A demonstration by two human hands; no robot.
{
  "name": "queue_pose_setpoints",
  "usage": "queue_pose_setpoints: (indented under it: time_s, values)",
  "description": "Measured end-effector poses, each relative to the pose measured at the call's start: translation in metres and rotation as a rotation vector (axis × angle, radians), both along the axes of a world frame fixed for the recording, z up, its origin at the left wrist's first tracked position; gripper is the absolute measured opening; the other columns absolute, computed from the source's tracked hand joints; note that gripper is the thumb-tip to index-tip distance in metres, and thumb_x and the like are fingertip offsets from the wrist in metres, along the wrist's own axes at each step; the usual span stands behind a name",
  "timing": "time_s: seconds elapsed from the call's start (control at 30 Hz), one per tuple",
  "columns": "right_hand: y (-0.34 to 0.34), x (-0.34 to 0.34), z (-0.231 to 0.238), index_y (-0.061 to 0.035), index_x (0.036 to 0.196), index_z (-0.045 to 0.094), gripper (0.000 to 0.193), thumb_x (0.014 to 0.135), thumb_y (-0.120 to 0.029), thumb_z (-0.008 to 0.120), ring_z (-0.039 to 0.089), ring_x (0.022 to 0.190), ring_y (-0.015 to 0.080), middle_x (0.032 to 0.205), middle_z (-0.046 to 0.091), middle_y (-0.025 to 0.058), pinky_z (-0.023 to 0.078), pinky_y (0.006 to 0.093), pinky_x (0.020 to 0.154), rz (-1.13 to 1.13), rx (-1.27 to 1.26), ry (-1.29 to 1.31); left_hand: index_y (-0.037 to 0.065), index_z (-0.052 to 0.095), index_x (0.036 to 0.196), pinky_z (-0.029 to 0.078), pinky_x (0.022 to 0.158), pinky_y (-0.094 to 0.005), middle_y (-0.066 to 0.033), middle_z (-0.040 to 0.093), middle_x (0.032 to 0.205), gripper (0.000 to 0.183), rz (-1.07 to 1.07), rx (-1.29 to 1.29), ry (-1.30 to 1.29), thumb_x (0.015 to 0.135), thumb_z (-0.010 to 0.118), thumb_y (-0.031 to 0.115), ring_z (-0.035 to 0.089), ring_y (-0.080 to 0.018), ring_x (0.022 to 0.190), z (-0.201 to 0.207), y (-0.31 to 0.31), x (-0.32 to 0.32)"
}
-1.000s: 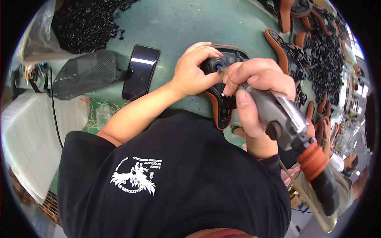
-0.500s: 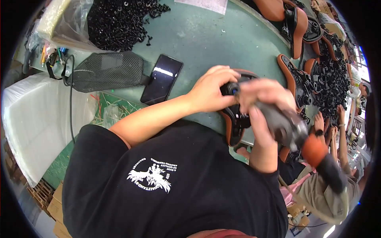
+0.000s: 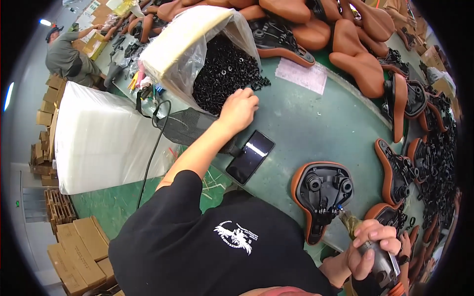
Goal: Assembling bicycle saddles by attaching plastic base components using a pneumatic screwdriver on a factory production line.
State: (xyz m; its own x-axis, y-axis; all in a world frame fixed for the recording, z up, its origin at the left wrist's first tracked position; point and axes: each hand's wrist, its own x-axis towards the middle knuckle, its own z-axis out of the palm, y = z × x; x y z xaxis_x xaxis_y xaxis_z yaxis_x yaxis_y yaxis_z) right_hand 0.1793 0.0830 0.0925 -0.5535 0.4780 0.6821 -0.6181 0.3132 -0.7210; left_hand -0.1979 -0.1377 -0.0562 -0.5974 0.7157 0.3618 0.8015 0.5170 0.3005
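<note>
My left hand [image 3: 239, 109] reaches to the edge of a heap of small black screws [image 3: 217, 74]. Its fingers are curled down together; what they pinch, if anything, is hidden. In my right hand [image 3: 373, 245] is a power screwdriver [image 3: 386, 269], grey-bodied with an orange part at its rear. The driver's tip, with a bit of blue, points at the lower right of a brown bicycle saddle [image 3: 322, 185]. That saddle lies upside down at the near table edge, showing its black underside and two round springs. Whether the tip touches it I cannot tell.
A plastic-lined foam box [image 3: 173, 47] spills the screws. Near my left forearm lie a phone [image 3: 251, 157] and a black mesh pouch [image 3: 185, 126]. Brown saddles [image 3: 358, 64] pile up along the far and right sides. Another person [image 3: 69, 54] stands at the far left.
My left hand has left the saddle and moved to the screw heap. My right hand has drawn the screwdriver back from the saddle toward the lower right. The view has swung left.
</note>
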Motion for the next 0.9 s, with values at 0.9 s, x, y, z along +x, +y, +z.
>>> queue_pose_setpoints:
  time_s: [0.9]
  values:
    - [0.01, 0.038, 0.016, -0.01, 0.116, 0.05, 0.028, 0.093, -0.005, 0.066, 0.068, 0.074, 0.0184, 0.109, 0.062, 0.0124, 0.061, 0.0363, 0.071, 0.149, 0.054, 0.063, -0.005, 0.072, 0.122, 0.056, 0.076, -0.0279, -0.0122, 0.073, 0.104, 0.03, -0.914, 0.17, -2.052, 0.111, 0.058, 0.02, 0.07, -0.015, 0.086, 0.068, 0.124, 0.2]
